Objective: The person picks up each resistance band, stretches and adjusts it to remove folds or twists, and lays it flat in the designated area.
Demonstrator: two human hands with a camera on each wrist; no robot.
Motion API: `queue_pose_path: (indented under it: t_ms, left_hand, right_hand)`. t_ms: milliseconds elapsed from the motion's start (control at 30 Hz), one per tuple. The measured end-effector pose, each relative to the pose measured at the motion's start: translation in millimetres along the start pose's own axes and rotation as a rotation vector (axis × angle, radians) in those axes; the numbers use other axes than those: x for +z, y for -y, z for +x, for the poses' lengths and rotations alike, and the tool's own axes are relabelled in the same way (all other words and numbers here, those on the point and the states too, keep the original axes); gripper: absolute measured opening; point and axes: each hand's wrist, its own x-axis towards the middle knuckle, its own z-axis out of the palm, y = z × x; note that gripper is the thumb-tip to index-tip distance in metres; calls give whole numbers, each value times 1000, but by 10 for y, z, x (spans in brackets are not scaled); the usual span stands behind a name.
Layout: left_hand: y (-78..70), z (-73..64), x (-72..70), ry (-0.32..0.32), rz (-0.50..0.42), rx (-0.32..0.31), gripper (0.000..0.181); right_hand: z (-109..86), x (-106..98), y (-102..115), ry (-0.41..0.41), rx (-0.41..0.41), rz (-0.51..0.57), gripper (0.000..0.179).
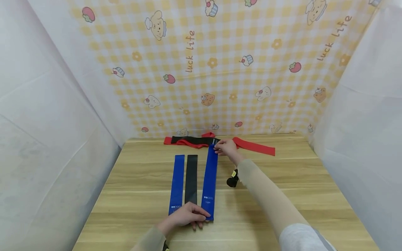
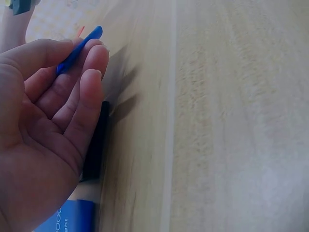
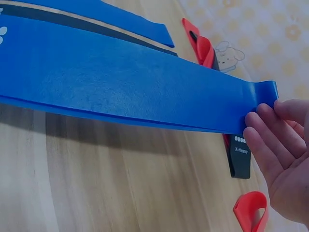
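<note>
Just right of the flat black band, the held blue band extends lengthwise between two hands. The left hand hides the black band's near end in the head view, its thumb and forefinger pinching the blue near end; the right hand, right of and beyond the black band's far end, pinches the blue far end between thumb and fingers. With an end in each, neither hand is nearer. The relation to mind, I judge, is the blue length beside the black band: apart, close to parallel. From the left fingers it runs away from the person, its far end leaning slightly right; its "Light" print sits towards the near end. Shadow below suggests it is raised off the worktop. A second blue band lies just left of the black band; red bands lie beyond it. Whether the left hand touches the black band, I cannot tell.
</note>
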Motion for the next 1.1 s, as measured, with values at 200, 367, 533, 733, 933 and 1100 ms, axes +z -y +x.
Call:
queue_pose_path:
  t_ms: [200,367,533,733,933,1100]
  left_hand:
    - [7,18,36,17,-2,-21,20]
    - [4,23,52,35,-1,-36,21]
    - [-8,21,62,60,14,-41,23]
    - [-38,13,56,58,13,-68,24]
    - [-76,1,55,78,0,-76,26]
    - [-61,19,50,76,-8,-85,26]
  right_hand:
    - [14,63,-14,-6,-24,-41,12]
    - [23,115,-15,0,-24,-54,12]
    - [16,160,-34,10,-26,-72,11]
    - [9,193,-58,27,-43,-66,11]
    - [33,203,-85,41,-41,-58,10]
    - [69,222,-93,44,-36,-65,10]
